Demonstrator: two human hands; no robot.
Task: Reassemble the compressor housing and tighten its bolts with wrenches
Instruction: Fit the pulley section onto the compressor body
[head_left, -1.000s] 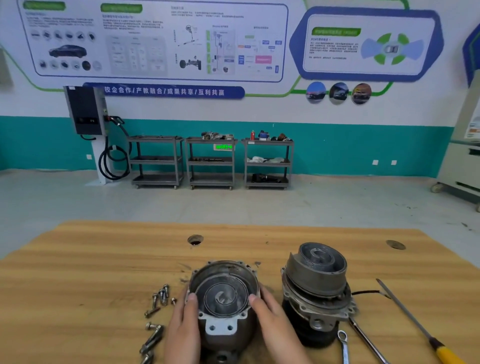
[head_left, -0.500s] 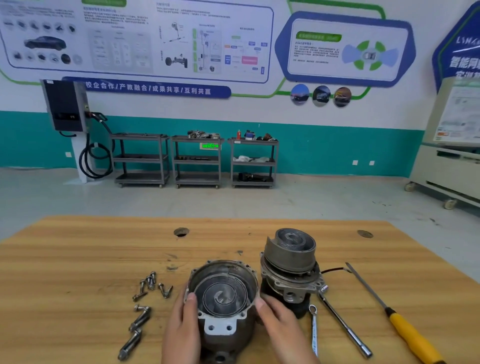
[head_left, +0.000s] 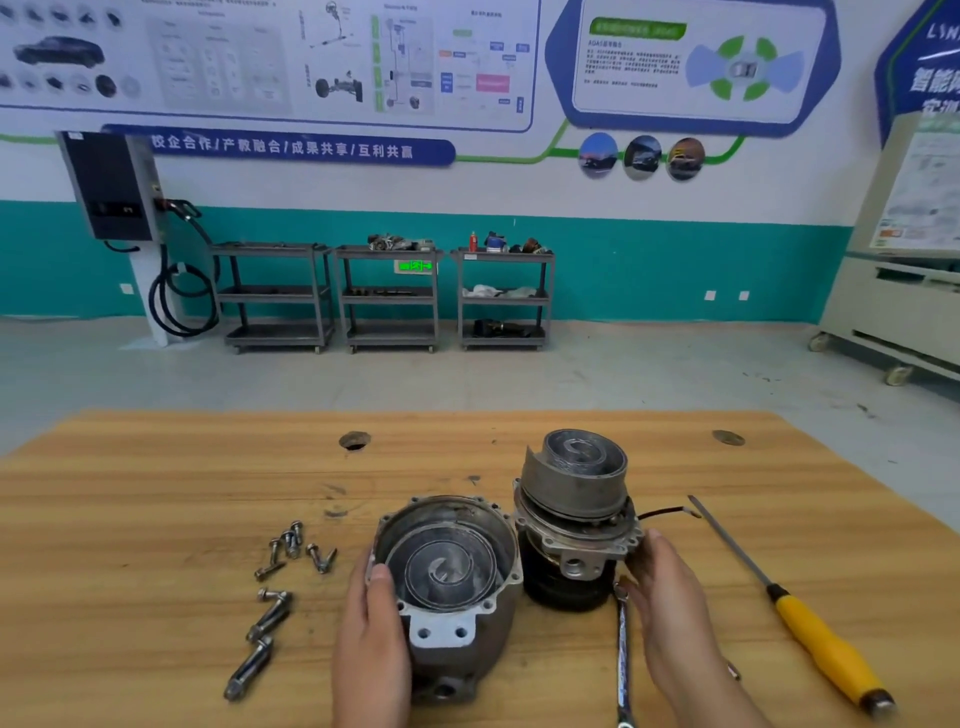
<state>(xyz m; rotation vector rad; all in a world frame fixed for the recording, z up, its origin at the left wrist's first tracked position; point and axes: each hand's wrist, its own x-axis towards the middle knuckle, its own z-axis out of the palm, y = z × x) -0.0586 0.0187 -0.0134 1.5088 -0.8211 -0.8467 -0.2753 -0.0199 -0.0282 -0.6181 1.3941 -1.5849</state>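
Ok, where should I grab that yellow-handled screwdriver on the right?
Take the screwdriver by its yellow handle, coming down from above with the right hand. It lies flat on the table, thick handle nearest you, thin shaft pointing away, so the handle likely gives the surest grip.

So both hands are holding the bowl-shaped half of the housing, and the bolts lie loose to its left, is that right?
Not quite. The head view shows only the left hand holding the bowl-shaped half; the right hand grips the taller half beside it. The bolts do lie loose to its left.
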